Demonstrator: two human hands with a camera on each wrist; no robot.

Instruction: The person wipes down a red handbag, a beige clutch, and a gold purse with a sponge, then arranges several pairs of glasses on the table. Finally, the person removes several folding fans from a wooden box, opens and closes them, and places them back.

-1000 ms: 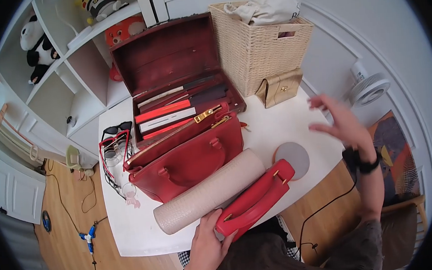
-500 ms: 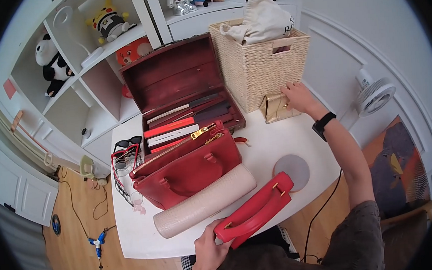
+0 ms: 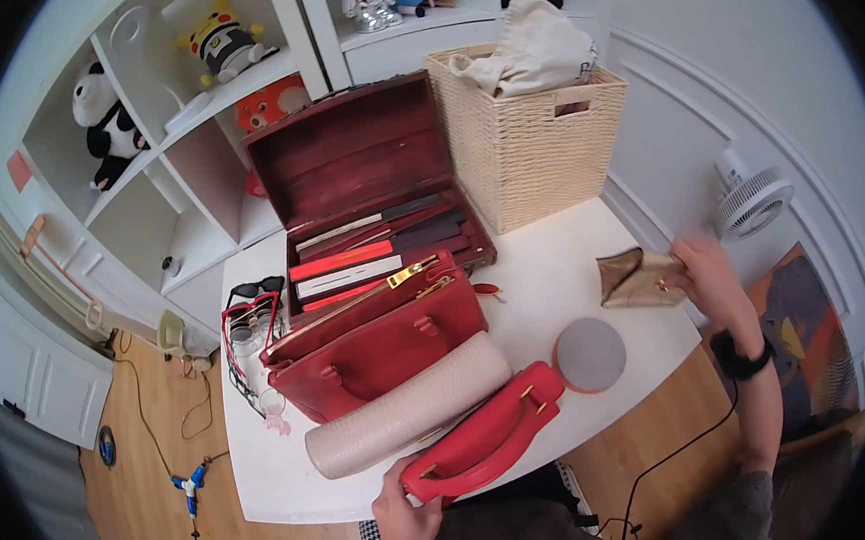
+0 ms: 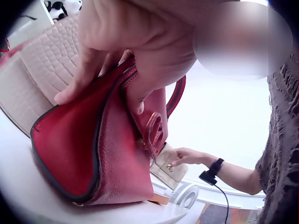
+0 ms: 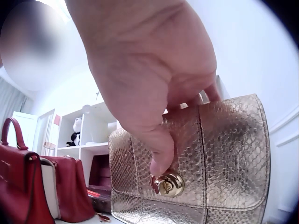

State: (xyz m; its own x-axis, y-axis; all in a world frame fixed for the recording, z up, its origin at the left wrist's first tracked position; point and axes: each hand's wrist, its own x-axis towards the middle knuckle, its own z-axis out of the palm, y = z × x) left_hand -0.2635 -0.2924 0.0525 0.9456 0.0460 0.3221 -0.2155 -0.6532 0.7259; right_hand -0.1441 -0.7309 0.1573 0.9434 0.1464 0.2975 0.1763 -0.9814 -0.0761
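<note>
My right hand (image 3: 711,276) grips a gold snakeskin-textured clutch bag (image 3: 634,278) over its top edge, near the table's right side. In the right wrist view, the thumb presses the flap just above a round gold clasp (image 5: 169,185). At the front edge, my left hand (image 3: 407,521) holds the near end of a small red handbag (image 3: 485,445), thumb on one side and fingers on the other. Beside that handbag lies a cream crocodile-textured bag (image 3: 407,407), long and rounded. Behind it stands a larger red handbag (image 3: 378,349) with a gold zip pull.
An open dark red trunk (image 3: 345,166) holds upright folders and boxes. Next to it, a woven basket (image 3: 545,152) has cream cloth on top. Eyeglasses (image 3: 253,318) cluster at the left edge. A grey disc (image 3: 590,355) lies right of the handbags; a white fan (image 3: 754,202) stands beyond.
My right hand has reached the gold clutch bag beside the basket and brought it toward the table's right edge. The small red handbag has shifted slightly left and nearer with my left hand.
</note>
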